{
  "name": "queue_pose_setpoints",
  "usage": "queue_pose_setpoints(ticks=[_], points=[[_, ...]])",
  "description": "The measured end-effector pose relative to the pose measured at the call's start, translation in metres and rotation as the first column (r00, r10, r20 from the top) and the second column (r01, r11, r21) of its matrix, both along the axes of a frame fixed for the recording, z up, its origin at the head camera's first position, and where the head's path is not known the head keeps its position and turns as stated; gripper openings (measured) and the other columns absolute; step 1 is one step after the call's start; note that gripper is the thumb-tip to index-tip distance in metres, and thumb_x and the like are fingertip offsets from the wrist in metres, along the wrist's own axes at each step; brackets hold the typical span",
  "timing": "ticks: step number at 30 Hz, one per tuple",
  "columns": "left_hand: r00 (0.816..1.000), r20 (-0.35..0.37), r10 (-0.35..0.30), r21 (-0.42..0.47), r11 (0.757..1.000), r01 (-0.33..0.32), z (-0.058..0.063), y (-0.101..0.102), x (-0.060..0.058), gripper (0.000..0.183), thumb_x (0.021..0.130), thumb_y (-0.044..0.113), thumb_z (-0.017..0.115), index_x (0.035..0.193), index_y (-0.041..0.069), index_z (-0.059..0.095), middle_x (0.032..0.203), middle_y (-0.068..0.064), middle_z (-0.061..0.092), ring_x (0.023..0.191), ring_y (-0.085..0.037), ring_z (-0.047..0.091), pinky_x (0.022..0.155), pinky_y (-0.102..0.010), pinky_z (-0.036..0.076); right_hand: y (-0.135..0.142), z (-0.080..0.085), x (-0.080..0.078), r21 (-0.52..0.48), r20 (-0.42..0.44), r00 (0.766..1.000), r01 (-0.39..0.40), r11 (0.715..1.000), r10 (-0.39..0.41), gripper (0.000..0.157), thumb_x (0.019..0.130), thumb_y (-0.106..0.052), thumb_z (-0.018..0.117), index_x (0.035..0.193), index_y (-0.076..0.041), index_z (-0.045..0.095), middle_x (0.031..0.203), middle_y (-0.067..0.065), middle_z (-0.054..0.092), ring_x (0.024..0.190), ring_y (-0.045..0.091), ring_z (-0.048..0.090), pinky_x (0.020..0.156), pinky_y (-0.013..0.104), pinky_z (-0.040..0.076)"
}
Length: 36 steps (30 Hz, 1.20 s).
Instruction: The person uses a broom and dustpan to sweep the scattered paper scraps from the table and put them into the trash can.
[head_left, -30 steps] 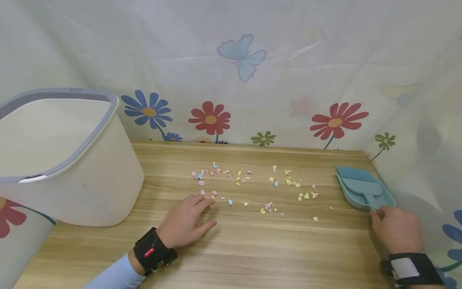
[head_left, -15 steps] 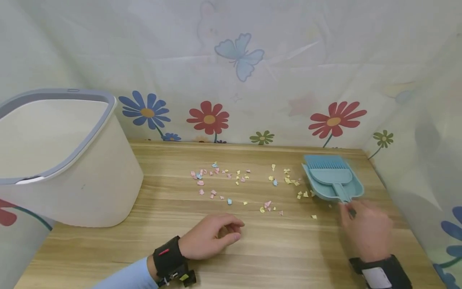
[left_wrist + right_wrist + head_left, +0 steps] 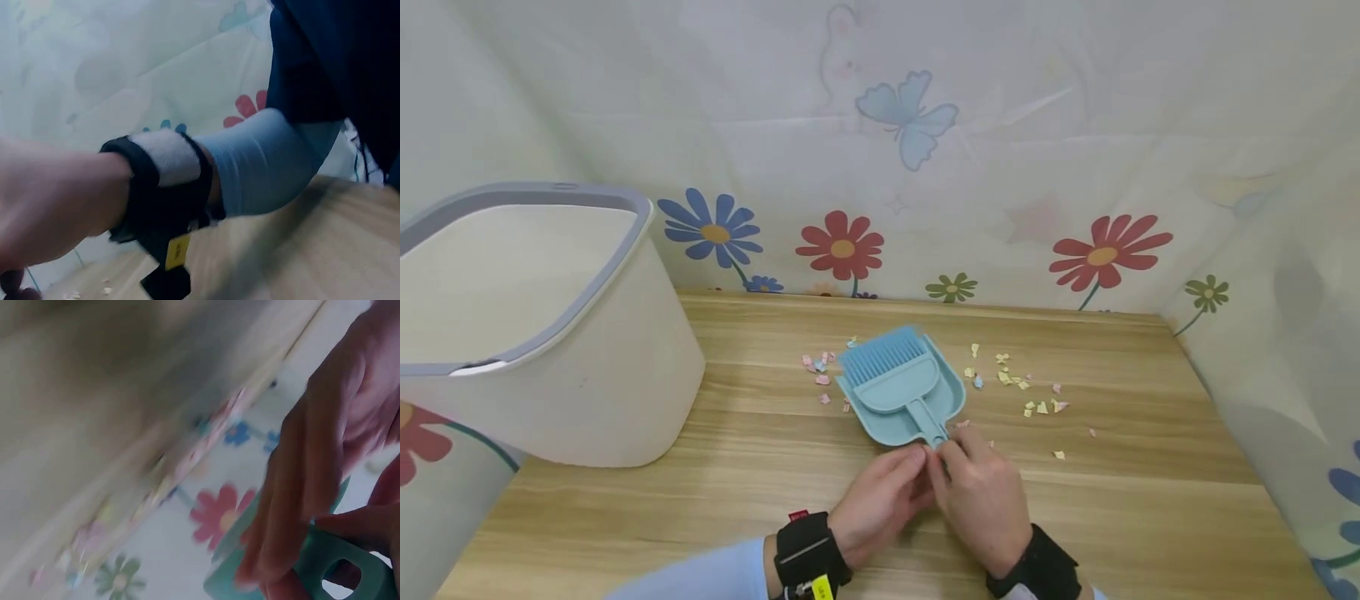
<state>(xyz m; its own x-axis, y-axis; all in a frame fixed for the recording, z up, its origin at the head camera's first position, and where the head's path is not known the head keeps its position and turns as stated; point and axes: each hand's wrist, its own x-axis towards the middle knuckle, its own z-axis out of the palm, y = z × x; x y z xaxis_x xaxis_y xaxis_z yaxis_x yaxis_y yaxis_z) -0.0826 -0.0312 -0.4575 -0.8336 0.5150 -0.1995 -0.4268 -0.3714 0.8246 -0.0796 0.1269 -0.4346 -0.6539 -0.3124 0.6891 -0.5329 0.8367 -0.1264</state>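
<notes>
A light-blue dustpan with a small matching brush nested in it is held above the scattered paper bits, bristles pointing away. My right hand pinches the handle end, which has a hole in it. Beside it, my left hand touches the same handle end; in the right wrist view its fingers lie fairly straight across the teal plastic. Paper scraps in pink, yellow and blue lie on the wooden table, some hidden behind the pan. The left wrist view shows only part of the left hand.
A large white bin with a grey-blue rim stands at the left of the table. Behind hangs a pale curtain printed with flowers and a butterfly; it also runs along the right side.
The dustpan and brush have travelled from the far right to the middle in my right hand. My left hand has come right and met it at the handle.
</notes>
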Motion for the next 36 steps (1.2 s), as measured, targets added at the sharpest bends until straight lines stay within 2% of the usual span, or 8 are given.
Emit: queue_pose_setpoints(ticks=[5,9,13,19,23,27,30,36], points=[[0.99,0.087,0.108,-0.048,0.993,-0.104,-0.006,-0.011,0.014,0.037,0.113,0.027,0.043,0.134,0.002,0.061,0.123,0.002,0.063,0.109,-0.009,0.058,0.093,-0.027,0.049,-0.025,-0.011,0.01,0.03,0.003,0.998,-0.058,0.998,0.058,0.015,0.071,-0.003,0.087,0.076,-0.004,0.072,0.081,0.005,0.063,0.059,0.011,0.061,0.05,0.025,0.05],[0.986,0.127,0.106,-0.086,0.992,-0.095,-0.01,-0.026,0.022,0.037,0.113,0.026,0.04,0.133,0.002,0.06,0.121,0.001,0.064,0.105,-0.009,0.06,0.088,-0.027,0.051,-0.034,-0.017,0.02,0.018,0.017,0.995,-0.103,0.995,0.103,0.014,0.071,-0.007,0.085,0.076,-0.005,0.072,0.081,0.004,0.062,0.058,0.008,0.058,0.048,0.022,0.048],[0.991,0.101,0.088,-0.122,0.99,-0.075,-0.013,-0.041,0.025,0.037,0.113,0.026,0.041,0.133,-0.001,0.058,0.115,0.001,0.065,0.1,-0.008,0.062,0.083,-0.025,0.051,-0.038,-0.018,0.03,-0.008,0.069,0.982,-0.173,0.985,0.173,0.015,0.074,-0.012,0.077,0.086,-0.005,0.075,0.089,0.004,0.066,0.065,0.007,0.06,0.053,0.021,0.049],[0.998,0.057,-0.013,-0.067,0.998,0.017,-0.015,-0.06,0.027,0.047,0.112,0.024,0.044,0.147,-0.007,0.045,0.127,-0.006,0.068,0.112,-0.012,0.066,0.09,-0.032,0.056,-0.037,-0.011,0.037,-0.014,0.164,0.962,-0.217,0.976,0.217,0.017,0.077,-0.012,0.083,0.094,-0.011,0.079,0.098,0.001,0.068,0.075,0.006,0.066,0.064,0.022,0.054],[0.995,0.028,-0.091,-0.059,0.994,0.092,-0.015,-0.068,0.028,0.048,0.112,0.023,0.045,0.149,-0.008,0.042,0.132,-0.009,0.066,0.116,-0.013,0.065,0.092,-0.035,0.057,-0.037,-0.004,0.038,0.023,0.203,0.96,-0.201,0.979,0.192,0.017,0.072,-0.017,0.092,0.084,-0.019,0.079,0.088,-0.007,0.061,0.066,0.002,0.053,0.061,0.017,0.041],[0.987,-0.037,-0.158,-0.062,0.986,0.156,-0.015,-0.073,0.029,0.046,0.113,0.023,0.043,0.146,-0.009,0.044,0.131,-0.005,0.065,0.115,-0.012,0.065,0.092,-0.033,0.058,-0.039,0.0,0.035,0.05,0.136,0.967,-0.226,0.973,0.218,0.019,0.068,-0.015,0.091,0.072,-0.02,0.074,0.081,-0.008,0.05,0.066,0.005,0.042,0.064,0.02,0.029],[0.977,-0.08,-0.198,-0.058,0.979,0.194,-0.015,-0.076,0.028,0.038,0.114,0.023,0.041,0.138,-0.004,0.051,0.124,-0.001,0.066,0.11,-0.011,0.065,0.09,-0.032,0.058,-0.041,0.0,0.032,0.068,0.099,0.958,-0.276,0.959,0.269,0.019,0.069,-0.012,0.087,0.073,-0.017,0.069,0.086,-0.006,0.048,0.073,0.009,0.043,0.068,0.023,0.032],[0.959,-0.092,-0.27,-0.026,0.963,0.268,-0.014,-0.085,0.025,0.03,0.115,0.022,0.037,0.132,0.004,0.053,0.117,0.0,0.065,0.101,-0.01,0.066,0.088,-0.03,0.057,-0.04,0.004,0.026,0.065,0.075,0.937,-0.345,0.936,0.34,0.017,0.073,-0.01,0.078,0.083,-0.012,0.065,0.104,0.001,0.06,0.085,0.014,0.056,0.073,0.026,0.046]])
